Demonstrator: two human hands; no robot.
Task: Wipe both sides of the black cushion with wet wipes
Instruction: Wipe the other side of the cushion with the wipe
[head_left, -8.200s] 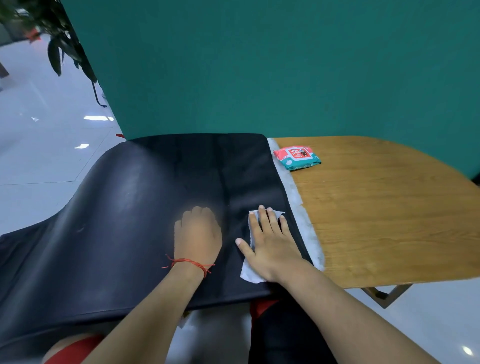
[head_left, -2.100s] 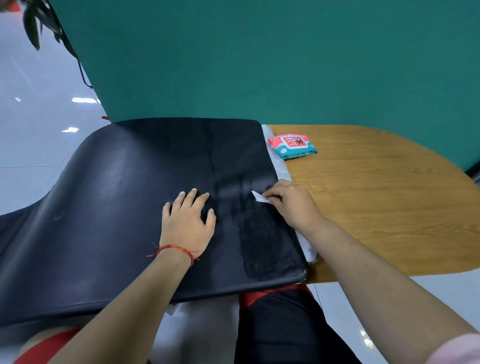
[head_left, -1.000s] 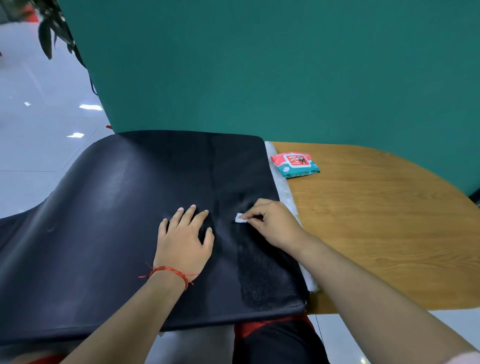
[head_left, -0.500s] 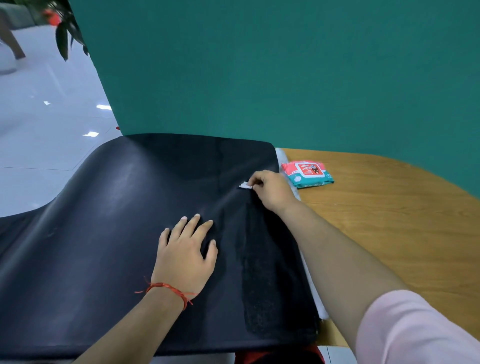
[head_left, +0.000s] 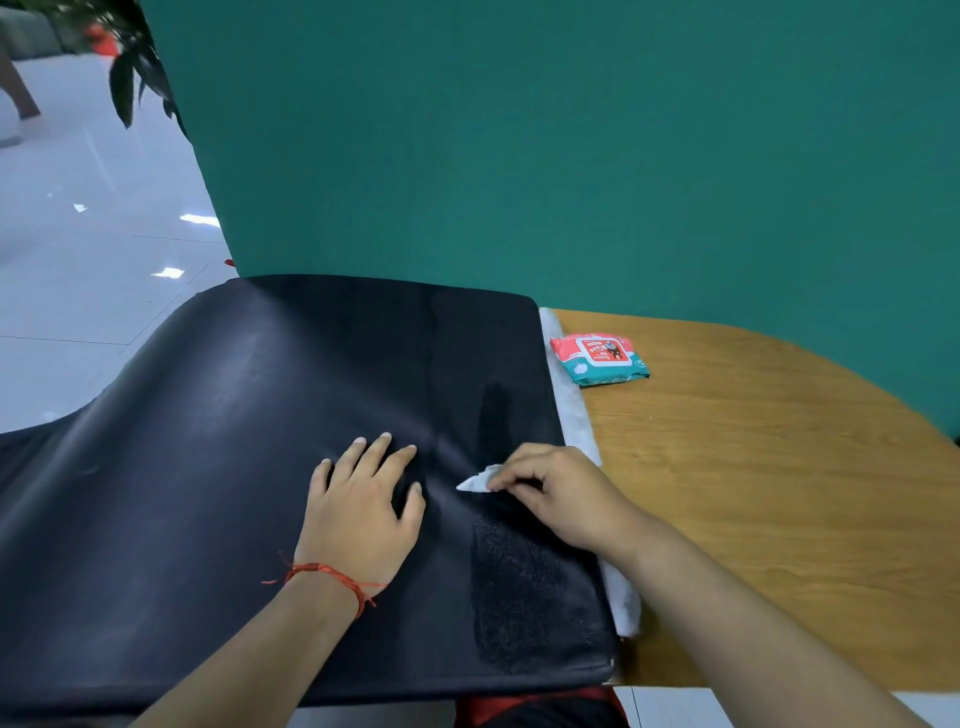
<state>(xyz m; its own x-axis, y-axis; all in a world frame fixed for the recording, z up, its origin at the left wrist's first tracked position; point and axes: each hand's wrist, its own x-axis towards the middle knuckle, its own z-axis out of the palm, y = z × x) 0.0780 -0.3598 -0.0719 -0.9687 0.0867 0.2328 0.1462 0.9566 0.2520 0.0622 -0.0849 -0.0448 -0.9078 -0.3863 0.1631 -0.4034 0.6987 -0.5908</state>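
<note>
One wooden table (head_left: 753, 493) bears the black cushion (head_left: 234, 467), teal wall (head_left: 519, 156) behind.

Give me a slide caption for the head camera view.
Left hand flat on the black cushion, right hand pinching a wet wipe against it.

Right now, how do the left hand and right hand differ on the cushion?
The left hand lies flat, fingers spread, holding nothing; the right hand curls its fingers and pinches a white wet wipe. The left wrist wears a red string; the right wrist is bare. The left hand sits nearer the middle, the right hand near the edge beside the wooden table. Both rest on the black cushion.
</note>
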